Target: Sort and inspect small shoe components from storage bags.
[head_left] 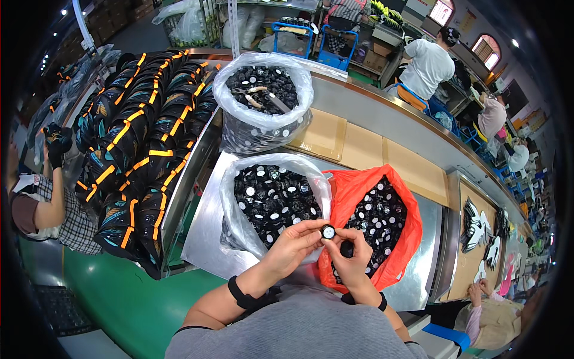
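Person at metal table [206, 242], both hands raised between 2 open bags. Left hand [292, 246]: grip narrow, thumb and fingertips closed on 1 round black part [327, 231]. Right hand [354, 261]: grip likewise narrow, pinching the same part from its other side. A 2nd dark piece [347, 248] shows by the curled right fingers; cannot tell if held. Part's position: in the air, over the adjoining rims of clear plastic bag [228, 209] and red plastic bag [414, 227], both full of similar parts. Orientation: white face up toward the wearer's head; long axis seen nearly end-on, length hidden.
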{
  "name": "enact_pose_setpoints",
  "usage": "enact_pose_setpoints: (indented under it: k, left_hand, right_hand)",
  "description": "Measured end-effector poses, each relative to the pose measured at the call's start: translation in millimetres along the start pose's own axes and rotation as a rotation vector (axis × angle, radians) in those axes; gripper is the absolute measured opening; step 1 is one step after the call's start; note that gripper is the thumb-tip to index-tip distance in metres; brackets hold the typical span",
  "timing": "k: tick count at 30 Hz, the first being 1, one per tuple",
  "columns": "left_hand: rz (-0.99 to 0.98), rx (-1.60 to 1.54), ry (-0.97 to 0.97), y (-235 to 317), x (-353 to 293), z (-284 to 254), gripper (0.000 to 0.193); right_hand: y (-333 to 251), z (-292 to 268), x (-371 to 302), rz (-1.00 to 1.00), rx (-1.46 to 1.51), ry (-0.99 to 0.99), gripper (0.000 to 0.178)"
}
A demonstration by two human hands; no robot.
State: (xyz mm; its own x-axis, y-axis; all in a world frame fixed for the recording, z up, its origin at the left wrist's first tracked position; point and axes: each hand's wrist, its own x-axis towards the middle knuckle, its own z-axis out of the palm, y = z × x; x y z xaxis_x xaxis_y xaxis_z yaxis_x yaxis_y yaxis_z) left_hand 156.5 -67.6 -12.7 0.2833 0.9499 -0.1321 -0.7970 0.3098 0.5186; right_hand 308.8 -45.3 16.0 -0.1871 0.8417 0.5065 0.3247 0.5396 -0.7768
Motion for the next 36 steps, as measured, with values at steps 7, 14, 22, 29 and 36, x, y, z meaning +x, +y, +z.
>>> enact_pose_setpoints:
  k: [7,14,22,29,36]
  left_hand:
    - [0.018,-0.007,0.062,-1,-2,4,0.03]
    - [0.038,-0.023,0.061,-1,-5,5,0.029]
    - [0.063,0.135,0.198,5,-6,7,0.029]
    - [0.16,0.283,0.271,7,-4,3,0.032]
    - [0.657,1.345,0.114,19,-9,19,0.039]
  right_hand:
    - [0,0,1,-0.014,-0.011,-0.01,0.027]
    - [-1,1,3,-0.021,-0.027,-0.016,0.027]
    - [6,5,3,0.208,0.082,-0.064,0.022]
    - [11,3,5,0.607,0.569,-0.069,0.014]
    - [29,-7,15,0.945,1.138,0.042,0.03]
